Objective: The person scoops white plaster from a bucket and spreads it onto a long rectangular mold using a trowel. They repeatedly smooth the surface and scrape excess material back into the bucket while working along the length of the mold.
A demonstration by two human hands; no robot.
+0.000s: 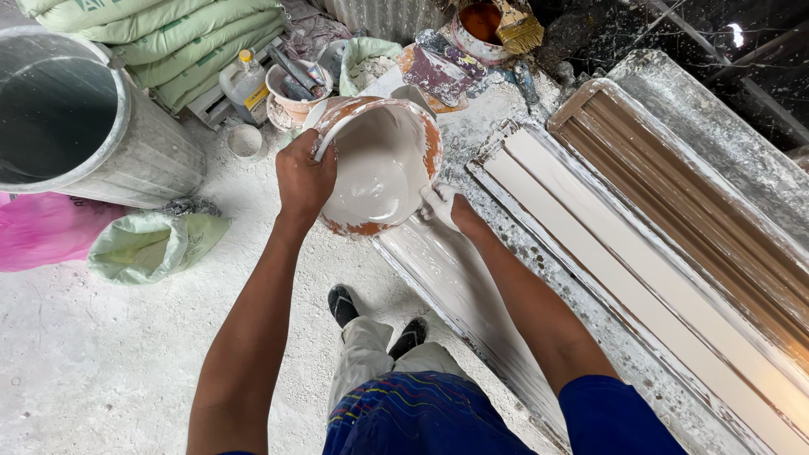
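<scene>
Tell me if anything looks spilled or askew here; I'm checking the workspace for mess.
The orange bucket is tilted steeply in both hands, left hand on the rim, right hand coated white. Wet plaster lies in the long mould below, and white powder dusts the floor.

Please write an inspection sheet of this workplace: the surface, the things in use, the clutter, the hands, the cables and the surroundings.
Surface: floor covered with white powder and dried splashes.
Job's things: orange-stained bucket tilted, wet white mix inside; long mould below it coated with the same white mix.
Clutter: small tubs with tools, plastic bottle, paintbrush on a pot, open green-white bag, pink bag.
Grips: left hand clasps the bucket rim; right hand, smeared white, at the bucket's lower edge over the mould.
Cables: nothing seen.
Surroundings: large metal bin, stacked green sacks, further long moulds at right.
</scene>
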